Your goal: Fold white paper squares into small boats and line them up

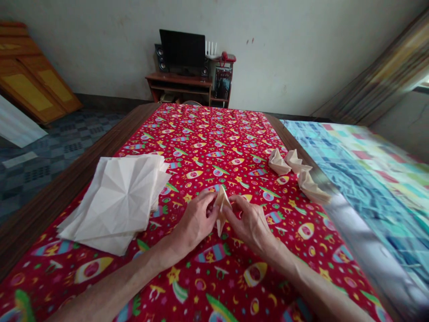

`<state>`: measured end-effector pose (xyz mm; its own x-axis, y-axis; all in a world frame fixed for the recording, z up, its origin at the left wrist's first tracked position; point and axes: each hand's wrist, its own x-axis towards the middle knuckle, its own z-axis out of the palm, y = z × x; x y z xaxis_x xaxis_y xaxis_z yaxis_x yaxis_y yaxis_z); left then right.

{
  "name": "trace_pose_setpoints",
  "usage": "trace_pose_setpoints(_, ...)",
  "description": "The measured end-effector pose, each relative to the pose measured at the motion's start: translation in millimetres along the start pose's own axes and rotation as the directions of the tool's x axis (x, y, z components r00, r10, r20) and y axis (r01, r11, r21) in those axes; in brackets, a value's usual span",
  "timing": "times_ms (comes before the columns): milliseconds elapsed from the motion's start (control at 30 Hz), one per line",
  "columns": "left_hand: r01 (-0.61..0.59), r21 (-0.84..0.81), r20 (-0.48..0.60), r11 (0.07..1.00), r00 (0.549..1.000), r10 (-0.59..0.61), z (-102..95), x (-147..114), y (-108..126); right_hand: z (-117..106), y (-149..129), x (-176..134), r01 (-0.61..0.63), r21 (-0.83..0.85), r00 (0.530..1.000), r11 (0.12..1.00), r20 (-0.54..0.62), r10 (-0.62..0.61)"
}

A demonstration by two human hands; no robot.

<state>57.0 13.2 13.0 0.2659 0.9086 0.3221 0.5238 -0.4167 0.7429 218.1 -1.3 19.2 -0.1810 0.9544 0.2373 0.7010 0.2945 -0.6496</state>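
Note:
A small piece of folded cream paper (221, 210) stands upright between my two hands, over the middle of the red patterned cloth (214, 156). My left hand (201, 212) pinches its left side between thumb and fingers. On the other side, my right hand (246, 219) grips it the same way, fingers curled. Left of my hands lies a loose stack of creased white paper sheets (124, 197), the top one marked with folds radiating from its centre. Several pleated paper pieces (279, 162) rest at the cloth's right edge.
The cloth covers a dark wooden table (110, 134). Along its right side is a bed with a blue checked cover (351, 179). Beyond the far end, a desk (181, 81) holds a monitor (182, 51), speakers and a red telephone (228, 57). A wooden cabinet (33, 76) stands far left.

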Motion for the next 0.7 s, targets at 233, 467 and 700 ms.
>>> trace_pose_setpoints(233, 0.153, 0.012, 0.106, 0.988, 0.982, -0.154, -8.5, 3.8, 2.9, 0.9, 12.0, 3.2, -0.064, -0.048, 0.998, 0.997, 0.012, 0.065)
trace_pose_setpoints(467, 0.357, -0.276, 0.286, 0.893, 0.917, -0.278, -10.2, 3.5, 3.2, 0.4, 14.8, 4.9, -0.09, 0.024, 0.993, 0.996, 0.081, 0.088)
trace_pose_setpoints(700, 0.532, -0.598, 0.529, 0.599, 0.824, -0.204, -17.4, 2.5, 10.1, -1.4, 12.9, 5.0, -0.089, 0.08, 0.993, 0.993, 0.087, 0.082)
